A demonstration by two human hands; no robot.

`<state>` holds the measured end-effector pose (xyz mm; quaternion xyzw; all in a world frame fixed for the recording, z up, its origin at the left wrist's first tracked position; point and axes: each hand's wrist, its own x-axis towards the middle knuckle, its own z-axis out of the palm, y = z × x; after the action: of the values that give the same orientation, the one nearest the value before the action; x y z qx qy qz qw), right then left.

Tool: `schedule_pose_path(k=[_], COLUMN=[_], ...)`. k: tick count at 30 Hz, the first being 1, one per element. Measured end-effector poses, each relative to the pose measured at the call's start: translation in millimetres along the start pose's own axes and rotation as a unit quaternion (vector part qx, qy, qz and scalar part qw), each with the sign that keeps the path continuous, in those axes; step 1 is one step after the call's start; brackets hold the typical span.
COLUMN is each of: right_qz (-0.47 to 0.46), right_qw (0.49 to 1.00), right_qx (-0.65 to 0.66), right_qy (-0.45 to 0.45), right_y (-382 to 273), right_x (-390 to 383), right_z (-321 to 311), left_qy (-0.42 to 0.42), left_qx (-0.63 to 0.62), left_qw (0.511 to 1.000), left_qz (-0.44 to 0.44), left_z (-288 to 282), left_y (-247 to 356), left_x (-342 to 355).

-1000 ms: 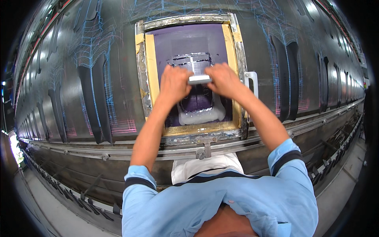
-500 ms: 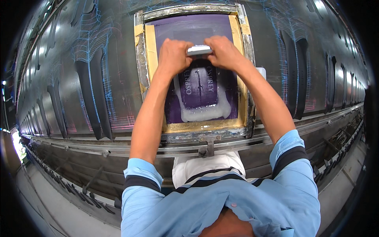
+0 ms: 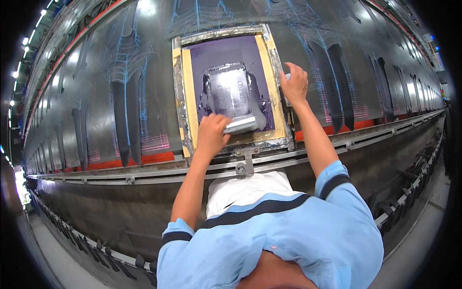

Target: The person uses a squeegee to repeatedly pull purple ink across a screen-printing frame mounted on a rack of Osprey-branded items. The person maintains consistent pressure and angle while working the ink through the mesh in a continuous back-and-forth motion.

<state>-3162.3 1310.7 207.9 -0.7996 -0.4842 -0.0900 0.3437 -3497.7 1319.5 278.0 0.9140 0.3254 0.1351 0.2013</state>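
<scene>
A screen-printing frame [image 3: 178, 82] with yellow tape around purple mesh [image 3: 221, 50] lies on the long dark table [image 3: 159, 62]. Wet ink and a shiny rectangular design with lettering cover the middle of the mesh. My left hand [image 3: 212, 135] grips the pale squeegee [image 3: 243, 124] low on the screen, near the frame's front edge. At the frame's right side my right hand [image 3: 294, 83] has curled fingers round a pale side handle [image 3: 288, 101], mostly hidden behind it.
Dark shaped panels [image 3: 337, 86] with blue and pink line markings repeat along the table to both sides. A metal rail [image 3: 346, 145] with a bracket [image 3: 245, 161] runs along the front edge. Below it hangs a row of dark clips [image 3: 110, 257]; lights line the far left.
My left hand has brought the squeegee down toward the screen's front edge. My right hand has left the squeegee and moved onto the frame's right side handle. The view has shifted.
</scene>
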Motion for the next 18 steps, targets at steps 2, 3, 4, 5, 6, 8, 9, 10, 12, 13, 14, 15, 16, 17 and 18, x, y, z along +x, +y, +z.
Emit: schedule_pose_path(k=[2, 3, 4, 5, 6, 8, 9, 10, 12, 13, 14, 15, 16, 17, 18], right_qz=[0.179, 0.27, 0.256, 0.241, 0.231, 0.211, 0.209, 0.209, 0.209, 0.209, 0.215, 0.221, 0.225, 0.225, 0.226], right_qw=[0.979, 0.951, 0.956, 0.96, 0.961, 0.966, 0.966, 0.966, 0.966, 0.965, 0.963, 0.96, 0.957, 0.957, 0.956], right_qx=[-0.01, -0.008, 0.029, 0.065, 0.097, 0.108, 0.112, 0.116, 0.129, 0.134, 0.144, 0.155, 0.166, 0.168, 0.169], right_qy=[-0.101, -0.153, -0.14, -0.127, -0.115, -0.1, -0.101, -0.102, -0.085, -0.078, -0.076, -0.076, -0.073, -0.075, -0.078], right_y=[29, 41, 44, 48, 54, 49, 47, 45, 41, 39, 38, 35, 32, 30, 29], right_x=[5, 4, -1, -4, -13, -13, -12, -11, -11, -12, -11, -11, -9, -6, -6], right_z=[8, 9, 12, 15, 20, 22, 20, 18, 14, 11, 8, 5, 2, 0, -1], left_qy=[0.003, -0.004, -0.014, -0.019, -0.029, -0.021, -0.008, 0.004, 0.003, 0.009, 0.015, 0.031, 0.051, 0.064, 0.077], left_qx=[0.001, -0.006, -0.01, -0.003, 0.0, 0.015, 0.024, 0.033, 0.048, 0.058, 0.068, 0.068, 0.068, 0.07, 0.07], left_qw=[1.0, 0.999, 0.999, 0.999, 0.999, 0.999, 0.999, 0.999, 0.998, 0.998, 0.997, 0.996, 0.995, 0.993, 0.992], left_qz=[0.021, 0.033, 0.035, 0.034, 0.031, 0.024, 0.022, 0.021, 0.027, 0.034, 0.043, 0.047, 0.054, 0.065, 0.076], left_z=[4, 11, 17, 21, 28, 33, 34, 34, 30, 27, 24, 20, 16, 10, 6], left_y=[16, 21, 24, 26, 27, 31, 33, 33, 27, 20, 11, -1, -14, -27, -39], left_x=[-12, -18, -29, -36, -42, -53, -54, -52, -37, -21, -1, 20, 47, 73, 95])
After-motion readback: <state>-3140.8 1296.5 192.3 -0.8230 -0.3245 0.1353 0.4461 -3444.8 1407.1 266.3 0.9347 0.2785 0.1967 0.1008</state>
